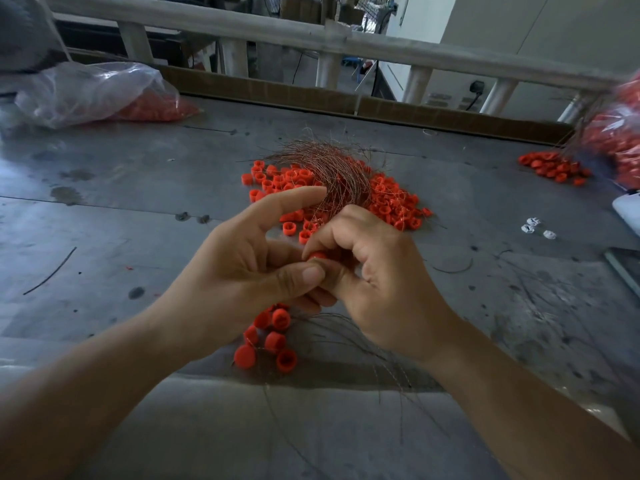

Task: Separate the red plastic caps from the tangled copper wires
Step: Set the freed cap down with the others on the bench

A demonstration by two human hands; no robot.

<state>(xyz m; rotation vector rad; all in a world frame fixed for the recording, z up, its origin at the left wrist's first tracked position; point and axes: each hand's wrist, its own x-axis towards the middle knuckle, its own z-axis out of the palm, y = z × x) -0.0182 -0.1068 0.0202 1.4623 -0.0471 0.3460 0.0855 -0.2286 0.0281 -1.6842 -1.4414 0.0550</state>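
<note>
The desk (pixel 104 209) is a grey metal surface with many scratches, dark stains and small dents. Along its far edge stands a low brown cardboard strip (pixel 415 114). Behind it a pale wooden railing (pixel 242 26) runs from left to right, carried by round posts (pixel 417 84). At the far right rises a white wall (pixel 519 29), and a dark socket (pixel 477 86) sits low near it. The light is dim and cool.

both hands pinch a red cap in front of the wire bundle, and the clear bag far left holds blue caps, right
No: the head view shows the clear bag holding red caps, not blue. The left hand and right hand do pinch a red cap in front of the wire bundle.
</note>
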